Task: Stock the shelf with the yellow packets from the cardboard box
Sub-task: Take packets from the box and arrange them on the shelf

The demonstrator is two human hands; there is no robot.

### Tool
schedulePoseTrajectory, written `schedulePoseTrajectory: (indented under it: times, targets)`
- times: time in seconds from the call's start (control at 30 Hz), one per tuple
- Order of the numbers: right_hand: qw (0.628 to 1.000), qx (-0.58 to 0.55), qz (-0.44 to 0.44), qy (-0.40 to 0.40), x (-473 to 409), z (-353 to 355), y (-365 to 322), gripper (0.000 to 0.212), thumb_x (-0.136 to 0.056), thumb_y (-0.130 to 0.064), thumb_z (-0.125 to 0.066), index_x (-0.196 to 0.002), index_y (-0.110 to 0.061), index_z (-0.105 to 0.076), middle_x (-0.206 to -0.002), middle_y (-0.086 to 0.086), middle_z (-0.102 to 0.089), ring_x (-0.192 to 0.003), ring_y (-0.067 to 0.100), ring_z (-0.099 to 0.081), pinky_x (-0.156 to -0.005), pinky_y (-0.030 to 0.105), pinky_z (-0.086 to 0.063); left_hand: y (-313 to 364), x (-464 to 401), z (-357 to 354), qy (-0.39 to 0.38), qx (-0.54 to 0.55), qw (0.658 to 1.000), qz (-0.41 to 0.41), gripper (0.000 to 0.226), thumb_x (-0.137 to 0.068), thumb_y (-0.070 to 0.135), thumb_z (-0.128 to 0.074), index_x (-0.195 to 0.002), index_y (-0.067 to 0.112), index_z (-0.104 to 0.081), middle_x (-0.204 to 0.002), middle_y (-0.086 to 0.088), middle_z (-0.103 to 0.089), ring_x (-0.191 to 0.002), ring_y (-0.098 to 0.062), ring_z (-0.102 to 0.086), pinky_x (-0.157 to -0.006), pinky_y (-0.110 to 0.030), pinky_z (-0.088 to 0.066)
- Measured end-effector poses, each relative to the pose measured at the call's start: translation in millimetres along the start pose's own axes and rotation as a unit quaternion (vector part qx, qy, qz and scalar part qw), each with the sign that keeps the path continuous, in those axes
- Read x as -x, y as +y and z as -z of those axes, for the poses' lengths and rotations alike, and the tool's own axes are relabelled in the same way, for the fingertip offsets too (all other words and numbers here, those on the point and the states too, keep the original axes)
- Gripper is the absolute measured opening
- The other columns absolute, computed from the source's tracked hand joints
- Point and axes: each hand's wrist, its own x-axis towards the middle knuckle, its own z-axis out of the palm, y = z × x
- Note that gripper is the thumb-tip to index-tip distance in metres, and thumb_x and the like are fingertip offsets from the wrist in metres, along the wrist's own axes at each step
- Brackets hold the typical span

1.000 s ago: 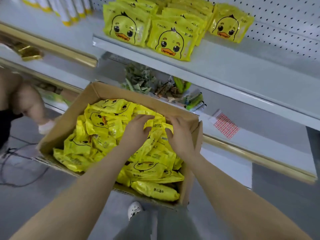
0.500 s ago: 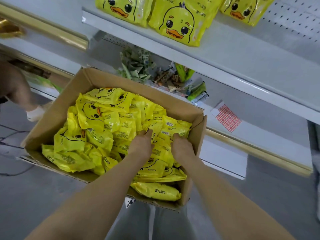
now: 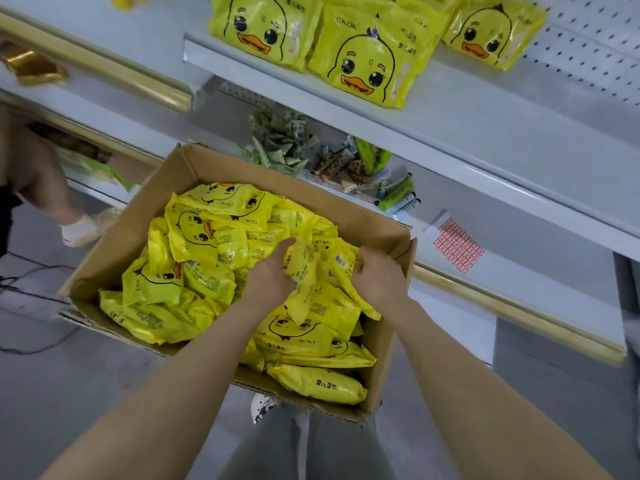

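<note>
1. Your left hand (image 3: 268, 275) and right hand (image 3: 379, 275) are both down in the cardboard box (image 3: 114, 261), each with fingers curled into the same clutch of yellow packets (image 3: 317, 268): left grips its 9 o'clock side, right its 3 o'clock side.

2. That clutch crumples between your hands, so judge the wrapper as thin, soft film that gives under the fingers. It looks glossy, so it is probably slick; a loose pinch on a corner may slip.

3. The packets look light and padded rather than stiff; nothing suggests they are fragile. Squeezing should not hurt them, but a bunch held only by its edges may shed the middle ones.

4. Better hold: get your fingers under the flat faces and press the stack together from both sides, not by the sealed ends.

5. Outward from your hands, the rest of the packets lie heaped at all angles, filling the box from 9 o'clock round to 6 o'clock of your grip.

6. Beyond the box at 12 o'clock, the shelf (image 3: 485, 126) already carries a row of standing packets (image 3: 367, 57) with duck faces forward; bare shelf lies toward 2 o'clock of them, which looks like the place to fill.
</note>
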Motion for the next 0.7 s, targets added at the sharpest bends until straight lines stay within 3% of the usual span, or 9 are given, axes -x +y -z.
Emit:
schedulePoseTrajectory:
  times: [0.07,0.13,0.23,0.3,0.37,0.43,0.53,0.6,0.7]
  targets:
    - [0.996,0.075,0.037,-0.015,2,10,-8,0.007,-0.089,-0.017,-0.048,-0.093,-0.012,-0.05,-0.093,0.014,-0.06,-0.084,0.037,-0.06,-0.06,0.035,-0.041,-9,7,4,-0.034,0.109,0.993,0.042,0.077,-0.081,-0.001,-0.063,-0.142,0.035,-0.033,-0.096,-0.014,-0.065,-0.07,-0.025,-0.058,-0.06,-0.033,-0.049]
    - [0.986,0.115,0.057,-0.103,6,8,-20,0.02,-0.094,-0.024,-0.045,-0.106,-0.011,-0.053,-0.104,0.014,-0.059,-0.093,0.034,-0.059,-0.065,0.033,-0.04,-18,16,1,-0.07,0.144,0.984,0.072,0.072,-0.084,-0.003,-0.057,-0.14,0.035,-0.036,-0.106,-0.013,-0.063,-0.074,-0.025,-0.059,-0.062,-0.034,-0.05]
    - [0.969,0.02,0.021,-0.244,11,-8,-27,0.033,-0.103,-0.036,-0.032,-0.111,-0.012,-0.052,-0.108,0.01,-0.056,-0.096,0.027,-0.055,-0.074,0.034,-0.041,-23,30,-11,-0.083,0.108,0.987,0.086,0.058,-0.091,0.004,-0.046,-0.142,0.028,-0.034,-0.12,-0.015,-0.06,-0.099,-0.032,-0.06,-0.078,-0.035,-0.049]
    - [0.977,-0.02,-0.004,-0.213,11,-19,-18,0.026,-0.102,-0.023,-0.037,-0.125,-0.017,-0.049,-0.121,0.013,-0.053,-0.104,0.031,-0.054,-0.079,0.034,-0.045,-26,34,-19,-0.056,0.109,0.987,0.101,0.048,-0.096,0.019,-0.046,-0.143,0.023,-0.036,-0.127,-0.015,-0.057,-0.107,-0.032,-0.058,-0.083,-0.031,-0.045]
    - [0.973,-0.053,-0.05,-0.217,17,-25,-9,0.05,-0.099,-0.021,-0.047,-0.146,-0.025,-0.03,-0.133,0.015,-0.046,-0.098,0.03,-0.056,-0.072,0.03,-0.045,-28,37,-23,-0.03,0.123,0.986,0.109,0.048,-0.095,0.028,-0.053,-0.14,0.021,-0.039,-0.127,-0.014,-0.057,-0.106,-0.031,-0.058,-0.084,-0.03,-0.044]
    - [0.964,-0.084,-0.079,-0.239,26,-29,-5,0.075,-0.096,-0.029,-0.056,-0.154,-0.023,-0.009,-0.138,0.015,-0.046,-0.092,0.029,-0.059,-0.067,0.03,-0.047,-29,40,-24,0.005,0.132,0.986,0.105,0.051,-0.092,0.023,-0.058,-0.139,0.02,-0.039,-0.119,-0.016,-0.061,-0.096,-0.031,-0.061,-0.08,-0.034,-0.048]
    - [0.968,-0.13,-0.091,-0.195,34,-32,-3,0.088,-0.089,-0.027,-0.068,-0.154,-0.025,-0.009,-0.144,0.011,-0.046,-0.113,0.03,-0.056,-0.077,0.031,-0.048,-25,49,-21,0.082,0.081,0.99,0.076,0.051,-0.092,0.019,-0.058,-0.139,0.021,-0.038,-0.098,-0.014,-0.066,-0.08,-0.029,-0.06,-0.067,-0.034,-0.046]
    - [0.972,-0.156,-0.093,-0.151,32,-33,0,0.087,-0.085,-0.02,-0.071,-0.153,-0.029,-0.016,-0.136,0.01,-0.053,-0.11,0.03,-0.058,-0.075,0.03,-0.048,-20,53,-18,0.124,0.08,0.988,0.051,0.045,-0.093,0.027,-0.057,-0.136,0.021,-0.044,-0.102,-0.01,-0.067,-0.087,-0.032,-0.064,-0.07,-0.033,-0.046]
    - [0.964,-0.193,-0.152,-0.105,26,-32,-2,0.078,-0.088,-0.01,-0.06,-0.15,-0.029,-0.016,-0.105,0.012,-0.061,-0.074,0.028,-0.069,-0.064,0.035,-0.057,-15,49,-19,0.061,0.154,0.986,0.029,0.033,-0.099,0.04,-0.043,-0.12,0.02,-0.057,-0.104,0.002,-0.071,-0.084,-0.03,-0.064,-0.07,-0.031,-0.046]
